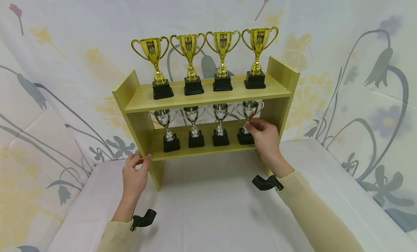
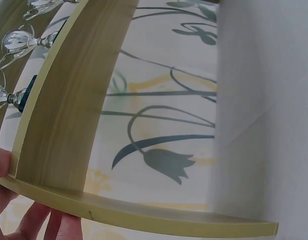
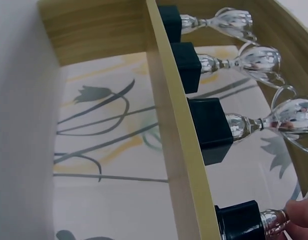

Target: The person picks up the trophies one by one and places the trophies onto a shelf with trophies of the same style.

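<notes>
A two-tier wooden shelf (image 1: 202, 100) stands in the middle of the head view. My left hand (image 1: 135, 174) grips its left side panel (image 1: 138, 131) at the lower board, thumb in front and fingers on the outer face. With my right hand (image 1: 268, 143) I pinch the stem of the rightmost silver trophy (image 1: 250, 109), whose black base (image 3: 241, 220) is at the lower board in the right wrist view. More silver trophies (image 1: 194, 122) stand upright in a row to its left. Along the upper board is a row of gold trophies (image 1: 222, 46) on black bases.
A white cloth (image 1: 208, 208) covers the table in front of the shelf and under it. Behind hangs a floral-printed backdrop (image 1: 97, 35). The shelf's right side panel (image 1: 286, 89) is just beyond my right hand. Black wrist mounts (image 1: 144, 219) project inward from both sleeves.
</notes>
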{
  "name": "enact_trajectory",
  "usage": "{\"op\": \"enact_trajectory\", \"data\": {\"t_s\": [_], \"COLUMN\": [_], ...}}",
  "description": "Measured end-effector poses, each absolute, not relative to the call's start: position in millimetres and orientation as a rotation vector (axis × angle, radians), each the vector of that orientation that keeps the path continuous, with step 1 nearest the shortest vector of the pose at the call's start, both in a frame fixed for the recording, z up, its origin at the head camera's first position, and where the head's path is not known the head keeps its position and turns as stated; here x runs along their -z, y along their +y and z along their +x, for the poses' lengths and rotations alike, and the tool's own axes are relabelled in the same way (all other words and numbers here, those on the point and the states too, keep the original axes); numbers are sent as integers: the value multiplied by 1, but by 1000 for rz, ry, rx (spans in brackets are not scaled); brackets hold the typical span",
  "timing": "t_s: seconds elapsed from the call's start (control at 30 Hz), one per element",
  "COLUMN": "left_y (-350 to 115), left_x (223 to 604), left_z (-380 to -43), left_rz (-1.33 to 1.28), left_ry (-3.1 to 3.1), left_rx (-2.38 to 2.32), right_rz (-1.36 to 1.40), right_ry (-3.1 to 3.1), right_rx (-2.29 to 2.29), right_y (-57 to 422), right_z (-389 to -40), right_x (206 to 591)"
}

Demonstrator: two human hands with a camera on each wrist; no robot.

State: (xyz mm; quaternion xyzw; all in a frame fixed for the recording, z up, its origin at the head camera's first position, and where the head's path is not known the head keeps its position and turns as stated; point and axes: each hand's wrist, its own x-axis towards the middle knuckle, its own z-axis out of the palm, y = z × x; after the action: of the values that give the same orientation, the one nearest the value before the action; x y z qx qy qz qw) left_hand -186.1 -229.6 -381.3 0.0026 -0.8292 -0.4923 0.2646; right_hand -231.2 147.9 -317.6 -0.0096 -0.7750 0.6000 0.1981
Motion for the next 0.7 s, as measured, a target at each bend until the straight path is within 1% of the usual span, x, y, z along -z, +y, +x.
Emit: {"op": "enact_trajectory", "data": {"t_s": [0.7], "left_y": [-228], "left_x": [379], "left_z": [-184], "left_rz": [10], "left_ry": [-2253], "left_rx": [1295], "right_rz": [60], "right_ry": [-2127], "right_rx": [-1697], "right_y": [153], "right_z": [-234], "right_x": [318]}}
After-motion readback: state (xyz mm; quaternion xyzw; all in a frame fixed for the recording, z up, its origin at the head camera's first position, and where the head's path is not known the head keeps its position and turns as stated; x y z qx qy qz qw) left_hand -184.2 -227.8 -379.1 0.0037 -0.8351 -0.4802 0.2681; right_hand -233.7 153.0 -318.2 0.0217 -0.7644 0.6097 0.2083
